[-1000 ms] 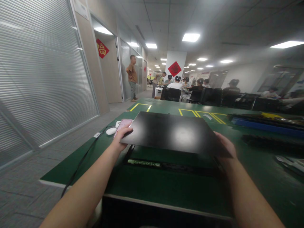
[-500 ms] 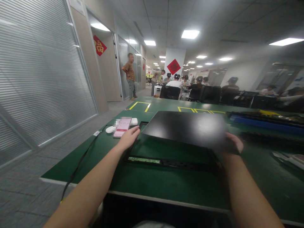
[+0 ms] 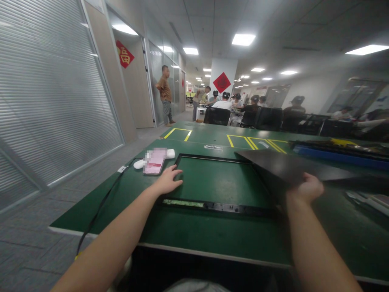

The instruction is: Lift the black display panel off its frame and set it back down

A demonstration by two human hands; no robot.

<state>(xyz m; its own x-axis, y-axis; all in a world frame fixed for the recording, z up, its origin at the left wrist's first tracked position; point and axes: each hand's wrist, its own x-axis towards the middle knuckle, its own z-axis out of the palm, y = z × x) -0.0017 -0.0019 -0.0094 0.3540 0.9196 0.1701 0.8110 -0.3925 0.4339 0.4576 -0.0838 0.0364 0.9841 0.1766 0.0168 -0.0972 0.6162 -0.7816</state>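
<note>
My right hand grips the near edge of a thin dark flat panel, which is tilted and raised at the right. Flat on the green table lies a black rectangular frame, with bare tabletop showing through its middle. Along the frame's near side runs a strip, greenish on its left part. My left hand rests at the frame's left side, fingers spread, holding nothing. The frame's right side is partly hidden by the panel and my right arm.
A phone and white objects lie left of the frame, near a black cord. Yellow tape marks the far tabletop. A blue tray stands at the right. People sit beyond; one person stands by the wall.
The panel has moved right in my right hand and tilted, uncovering the frame's middle. My left hand stays by the frame's left side, its fingers more spread.
</note>
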